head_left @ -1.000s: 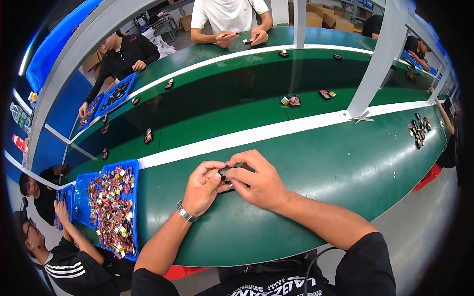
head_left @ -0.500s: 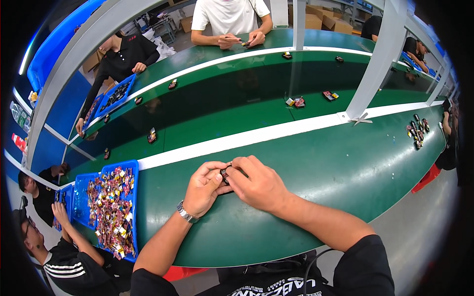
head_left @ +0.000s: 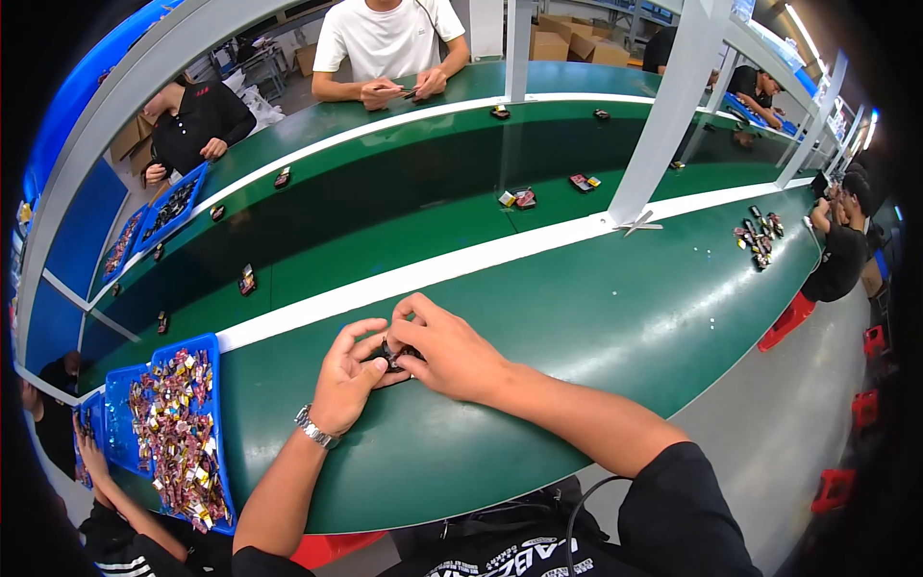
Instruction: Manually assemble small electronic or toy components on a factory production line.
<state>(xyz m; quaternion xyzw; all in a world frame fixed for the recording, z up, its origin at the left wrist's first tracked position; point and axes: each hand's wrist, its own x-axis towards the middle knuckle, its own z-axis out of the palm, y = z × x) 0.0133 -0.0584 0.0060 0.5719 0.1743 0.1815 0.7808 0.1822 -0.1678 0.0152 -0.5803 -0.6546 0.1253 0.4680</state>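
Over the green bench, my left hand (head_left: 348, 377) is closed around a small black part (head_left: 390, 358), its thumb on the near side. My right hand (head_left: 444, 348) bends over the same part from the right, fingertips pinched together at its top. Fingers cover most of the part, and whether the right fingertips hold a separate small piece is hidden. A blue tray (head_left: 223, 452) to the left of my forearms is heaped with small red, yellow and white pieces (head_left: 183, 433).
A green conveyor belt (head_left: 375, 240) carrying scattered small assemblies (head_left: 519, 198) runs beyond the white rail (head_left: 404, 281). A grey post (head_left: 663, 115) rises by scissors (head_left: 638, 224). Black assemblies (head_left: 760, 236) lie far right on the bench (head_left: 538, 385). Co-workers sit around.
The view has swung to the right, so the scene sits further left. My right fingers have lifted and curled more over the black part, which my left hand still holds.
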